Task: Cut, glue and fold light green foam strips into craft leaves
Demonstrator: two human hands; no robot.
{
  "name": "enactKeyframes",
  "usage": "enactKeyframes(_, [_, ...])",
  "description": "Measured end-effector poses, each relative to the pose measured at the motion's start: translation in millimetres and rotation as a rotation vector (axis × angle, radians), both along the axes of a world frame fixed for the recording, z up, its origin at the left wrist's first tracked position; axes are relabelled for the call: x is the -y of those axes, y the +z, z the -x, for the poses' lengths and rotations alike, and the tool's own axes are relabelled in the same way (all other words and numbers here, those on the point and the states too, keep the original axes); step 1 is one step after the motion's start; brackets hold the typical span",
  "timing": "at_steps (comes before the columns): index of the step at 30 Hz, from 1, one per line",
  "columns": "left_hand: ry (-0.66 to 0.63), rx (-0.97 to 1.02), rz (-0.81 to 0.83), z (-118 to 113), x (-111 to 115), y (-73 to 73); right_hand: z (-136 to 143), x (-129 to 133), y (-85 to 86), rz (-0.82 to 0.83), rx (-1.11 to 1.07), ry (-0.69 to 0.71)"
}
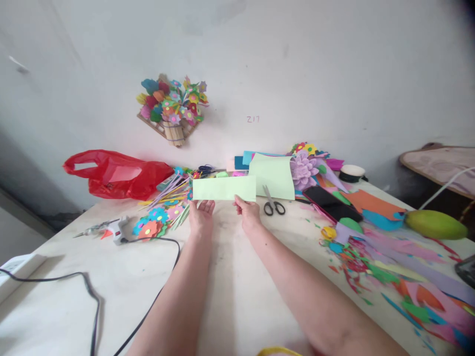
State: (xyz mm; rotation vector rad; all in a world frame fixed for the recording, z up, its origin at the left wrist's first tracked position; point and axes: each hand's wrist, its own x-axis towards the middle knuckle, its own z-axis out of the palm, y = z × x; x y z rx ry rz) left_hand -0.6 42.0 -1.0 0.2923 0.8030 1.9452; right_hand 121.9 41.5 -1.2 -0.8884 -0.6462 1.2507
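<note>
A pale green paper strip (224, 188) is held up level over the table, between my two hands. My right hand (248, 211) pinches its lower edge near the right end, thumb on the near face. At the lower left corner, my left hand (201, 215) supports the strip with its fingers bent up; part of that grip is hidden. Scissors (273, 202) with black handles lie just right of my right hand, blades slightly spread. Behind them a larger light green sheet (272, 175) leans over other coloured sheets.
A red plastic bag (118, 175), cut flowers (152, 225) and a glue gun (118, 230) with a black cord are on the left. To the right lie a phone (332, 203), coloured scraps (389, 272) and a green-yellow fruit (436, 225). A flower basket (173, 111) hangs on the wall.
</note>
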Motion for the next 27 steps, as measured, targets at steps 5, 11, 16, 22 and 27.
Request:
enactKeyframes(5, [-0.101,-0.125,-0.024,-25.0,6.1,1.6,0.9,2.3,2.5,-0.016,0.001,-0.001])
enactKeyframes(11, [-0.108,-0.229,-0.016,-33.9,8.9,2.5,2.5,2.9,1.4,-0.015,0.015,0.013])
enactKeyframes(16, [0.077,-0.199,0.031,-11.4,5.2,2.1,2.4,3.5,1.2,0.001,0.011,0.033])
enactKeyframes(22, [0.150,-0.223,0.094,-4.3,5.1,2.4,1.3,3.3,2.0,0.003,-0.006,0.018])
enactKeyframes(27, [0.167,-0.243,0.155,-3.7,5.1,4.7,1.9,3.5,2.1,0.010,0.013,0.021])
